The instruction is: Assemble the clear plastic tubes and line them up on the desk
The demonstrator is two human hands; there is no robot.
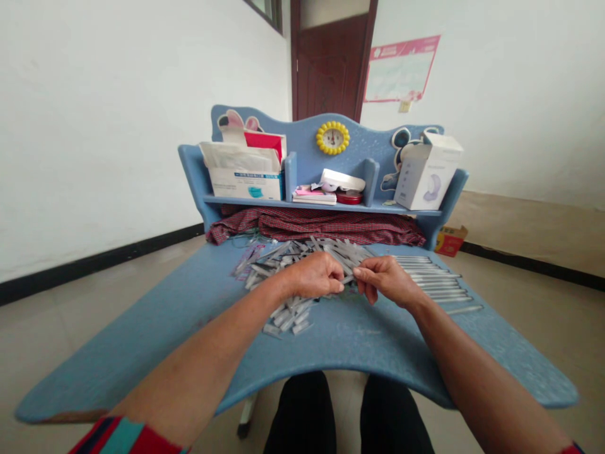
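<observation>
Both hands work close together above the middle of the blue desk. My left hand (316, 275) is closed, thumb and fingers pinched at the end of a slim translucent pen (348, 279). From the other side, my right hand (384, 277) pinches the same pen between thumb and forefinger. Most of the pen is hidden by the fingers. Under and behind my left hand spreads a loose heap of clear plastic pen caps and barrels (289, 316). To the right of my right hand lies a row of several pens (437, 282), side by side.
A checked cloth (326, 227) is bunched below the desk shelf. On the shelf stand a mask box (246, 180), a white carton (425, 173), and a red tin (348, 198) beside papers. A yellow-rimmed clock (333, 138) sits on the backboard. The desk's front edge (331, 367) curves inward.
</observation>
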